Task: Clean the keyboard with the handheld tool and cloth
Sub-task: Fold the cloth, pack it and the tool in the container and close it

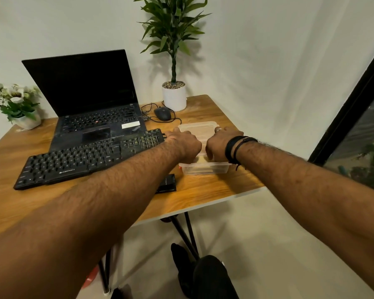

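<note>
The black keyboard (84,158) lies slanted on the wooden table (203,195), in front of an open laptop. Just right of it stands a clear plastic container (203,168) with a lid. Both hands are on top of it. My left hand (183,145) grips its left side with the thumb pointing away from me. My right hand (219,145) curls its fingers down over the right side. Something pale shows through the container's front wall under the hands. No handheld tool or cloth is plainly visible.
The black laptop (91,108) stands behind the keyboard. A wired mouse (162,114) and a white potted plant (174,96) are at the back. A flower pot (27,120) sits far left. A small black case (166,184) lies near the front edge.
</note>
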